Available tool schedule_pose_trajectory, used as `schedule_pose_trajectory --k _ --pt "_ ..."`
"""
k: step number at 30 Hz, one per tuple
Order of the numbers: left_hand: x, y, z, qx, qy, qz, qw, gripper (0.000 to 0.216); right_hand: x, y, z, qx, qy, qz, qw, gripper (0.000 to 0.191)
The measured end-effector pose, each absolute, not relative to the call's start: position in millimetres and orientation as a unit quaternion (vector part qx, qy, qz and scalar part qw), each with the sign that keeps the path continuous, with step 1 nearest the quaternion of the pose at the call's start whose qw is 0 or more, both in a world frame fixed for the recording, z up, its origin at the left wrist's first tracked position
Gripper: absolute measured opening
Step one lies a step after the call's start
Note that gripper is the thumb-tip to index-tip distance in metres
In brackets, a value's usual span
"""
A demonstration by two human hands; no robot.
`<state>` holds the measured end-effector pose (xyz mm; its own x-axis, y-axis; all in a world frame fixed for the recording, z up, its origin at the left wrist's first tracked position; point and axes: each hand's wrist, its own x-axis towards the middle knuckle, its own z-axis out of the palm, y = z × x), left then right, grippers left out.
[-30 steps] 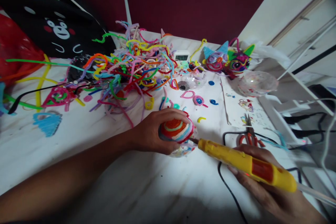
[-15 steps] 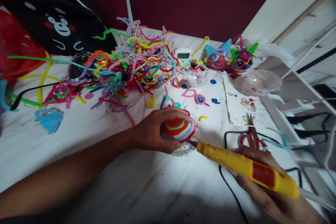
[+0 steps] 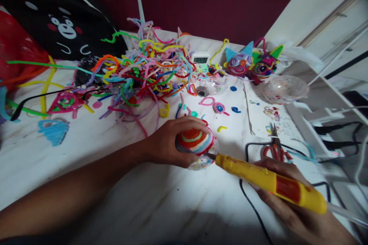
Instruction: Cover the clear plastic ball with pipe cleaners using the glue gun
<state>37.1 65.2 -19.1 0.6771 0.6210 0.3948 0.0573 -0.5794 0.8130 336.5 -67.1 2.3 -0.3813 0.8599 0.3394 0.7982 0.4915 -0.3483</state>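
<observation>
My left hand point(image 3: 172, 141) is wrapped round a clear plastic ball point(image 3: 205, 160) partly covered with coiled pipe cleaners point(image 3: 195, 139) in orange, green, white, blue and red. The ball rests on or just above the table; its underside is hidden. In my right hand point(image 3: 284, 195) is a yellow hot glue gun point(image 3: 267, 182), with a glue stick point(image 3: 347, 214) coming out of its back. The dark nozzle points left and meets the lower right edge of the coiled part, though exact contact is hard to make out.
A tangled heap of pipe cleaners point(image 3: 155, 65) lies at the back left. Orange-handled scissors point(image 3: 276, 145) and a black cord point(image 3: 254, 208) lie at the right. Farther back are a clear bowl-like shell point(image 3: 286, 90), two decorated animal heads point(image 3: 238, 61) and a small digital timer point(image 3: 200, 59).
Almost nothing differs. Both hands, the ball and the glue gun keep nearly the same place; the view shifts very slightly.
</observation>
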Motion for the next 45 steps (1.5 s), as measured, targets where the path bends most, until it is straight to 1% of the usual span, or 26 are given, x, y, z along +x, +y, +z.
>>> schedule_pose_trajectory --k 3,7,14,16,21,28,32,39,43,45 --pt "37 66 -19 0.818 0.206 0.344 0.413 0.054 345 -69 -2 -0.512 -0.826 0.051 0.23 0.031" --pt "37 66 -18 0.817 0.205 0.341 0.418 0.053 354 -73 -9 -0.539 -0.813 0.071 0.211 0.035" --pt "37 66 -19 0.814 0.2 0.347 0.421 0.054 358 -77 -15 -0.559 -0.804 0.035 0.201 0.027" --pt "37 66 -19 0.814 0.207 0.343 0.42 0.054 358 -78 -16 -0.561 -0.802 0.047 0.201 0.028" --pt "38 66 -16 0.819 0.205 0.342 0.413 0.05 357 -78 -14 -0.544 -0.805 0.088 0.221 0.037" --pt "38 65 -18 0.817 0.211 0.343 0.412 0.05 350 -75 -6 -0.525 -0.811 0.101 0.238 0.039" --pt "38 65 -18 0.817 0.211 0.341 0.414 0.051 347 -78 -7 -0.517 -0.819 0.11 0.225 0.042" --pt "38 65 -17 0.82 0.208 0.332 0.418 0.051 343 -75 -5 -0.512 -0.819 0.13 0.225 0.04" --pt "38 65 -18 0.823 0.198 0.339 0.41 0.051 337 -71 1 -0.483 -0.842 0.111 0.212 0.036" --pt "38 65 -18 0.826 0.194 0.342 0.405 0.052 334 -69 3 -0.475 -0.845 0.112 0.22 0.034"
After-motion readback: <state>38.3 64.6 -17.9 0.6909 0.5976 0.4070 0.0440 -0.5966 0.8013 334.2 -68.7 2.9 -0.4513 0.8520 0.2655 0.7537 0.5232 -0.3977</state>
